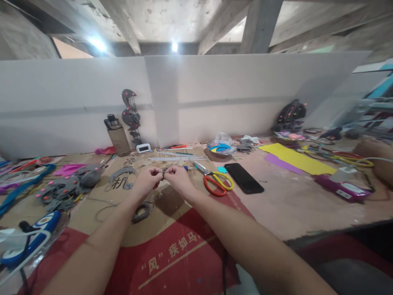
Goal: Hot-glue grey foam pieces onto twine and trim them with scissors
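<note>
My left hand [149, 178] and my right hand [177, 178] meet over the cardboard sheet [104, 186], fingertips pinched together. Between them is a small dark grey piece [163, 173], perhaps felt or cord; most of it is hidden by the fingers. Below my left hand lies a coil of grey cord [141, 213], with a loose strand trailing left. A curved grey scrap [124, 171] rests left of my hands. Scissors [219, 182] with one red and one yellow handle lie partly open to the right of my right hand.
A black phone [244, 178] lies beyond the scissors. Behind stand a bottle [116, 135], a small white device [143, 148] and a bowl [221, 152]. Grey pieces with pink dots [61, 190] and a blue power strip [33, 239] are left. A person's arm [376, 157] shows far right.
</note>
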`<action>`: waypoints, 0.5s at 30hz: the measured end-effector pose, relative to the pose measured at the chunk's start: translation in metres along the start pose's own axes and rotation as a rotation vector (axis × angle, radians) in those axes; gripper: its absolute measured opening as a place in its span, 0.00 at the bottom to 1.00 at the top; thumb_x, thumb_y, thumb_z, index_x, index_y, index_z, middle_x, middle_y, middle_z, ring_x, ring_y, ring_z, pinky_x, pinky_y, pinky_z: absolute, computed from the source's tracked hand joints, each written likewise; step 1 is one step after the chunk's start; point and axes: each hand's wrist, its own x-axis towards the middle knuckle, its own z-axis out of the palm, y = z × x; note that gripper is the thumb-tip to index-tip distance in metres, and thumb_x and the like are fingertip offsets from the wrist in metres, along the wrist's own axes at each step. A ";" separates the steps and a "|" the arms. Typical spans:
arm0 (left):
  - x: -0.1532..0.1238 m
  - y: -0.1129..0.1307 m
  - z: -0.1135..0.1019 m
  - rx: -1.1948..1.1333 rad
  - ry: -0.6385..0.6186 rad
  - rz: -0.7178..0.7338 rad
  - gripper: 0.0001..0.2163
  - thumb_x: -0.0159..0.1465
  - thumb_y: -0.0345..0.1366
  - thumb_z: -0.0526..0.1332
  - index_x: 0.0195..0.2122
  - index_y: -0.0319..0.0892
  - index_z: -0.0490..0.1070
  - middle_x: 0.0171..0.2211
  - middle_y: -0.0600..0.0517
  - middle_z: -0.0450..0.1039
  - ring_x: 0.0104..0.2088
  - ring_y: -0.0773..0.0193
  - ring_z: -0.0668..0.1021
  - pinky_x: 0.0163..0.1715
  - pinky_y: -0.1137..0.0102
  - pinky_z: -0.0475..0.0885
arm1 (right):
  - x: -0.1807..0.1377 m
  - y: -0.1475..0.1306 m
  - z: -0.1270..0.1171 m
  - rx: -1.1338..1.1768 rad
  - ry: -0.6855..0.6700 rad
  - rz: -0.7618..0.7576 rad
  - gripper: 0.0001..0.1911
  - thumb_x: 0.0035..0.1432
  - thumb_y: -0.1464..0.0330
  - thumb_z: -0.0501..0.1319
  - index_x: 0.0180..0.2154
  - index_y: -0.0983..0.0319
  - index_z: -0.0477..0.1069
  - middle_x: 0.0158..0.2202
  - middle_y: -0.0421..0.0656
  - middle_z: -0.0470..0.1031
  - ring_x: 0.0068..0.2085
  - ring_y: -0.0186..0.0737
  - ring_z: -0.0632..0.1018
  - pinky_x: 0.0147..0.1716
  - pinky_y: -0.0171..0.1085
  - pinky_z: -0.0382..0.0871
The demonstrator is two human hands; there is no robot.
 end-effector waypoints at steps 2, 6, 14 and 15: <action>0.001 0.000 0.000 0.010 -0.004 0.007 0.04 0.47 0.33 0.60 0.24 0.39 0.69 0.12 0.59 0.62 0.12 0.73 0.61 0.13 0.76 0.54 | 0.000 0.001 0.001 -0.004 0.011 -0.011 0.07 0.41 0.66 0.58 0.24 0.63 0.68 0.21 0.36 0.67 0.23 0.30 0.65 0.23 0.30 0.57; 0.003 -0.003 -0.001 0.040 -0.013 0.045 0.04 0.48 0.33 0.60 0.25 0.39 0.69 0.13 0.58 0.62 0.13 0.73 0.63 0.14 0.76 0.56 | -0.001 -0.001 0.001 -0.012 0.020 -0.024 0.07 0.41 0.66 0.59 0.24 0.63 0.68 0.21 0.36 0.68 0.24 0.30 0.66 0.24 0.30 0.58; 0.004 -0.005 -0.003 -0.229 -0.106 0.053 0.11 0.48 0.35 0.65 0.31 0.38 0.69 0.20 0.56 0.67 0.17 0.73 0.66 0.17 0.76 0.60 | 0.001 -0.004 -0.001 -0.001 0.027 -0.023 0.06 0.40 0.67 0.57 0.23 0.64 0.68 0.20 0.36 0.67 0.23 0.29 0.65 0.23 0.30 0.56; 0.002 -0.003 -0.004 -0.293 -0.134 0.045 0.12 0.48 0.34 0.65 0.33 0.38 0.69 0.21 0.55 0.68 0.18 0.72 0.68 0.18 0.76 0.62 | 0.002 -0.005 -0.002 0.001 0.028 -0.023 0.06 0.41 0.67 0.57 0.23 0.64 0.68 0.20 0.35 0.66 0.23 0.29 0.65 0.23 0.30 0.56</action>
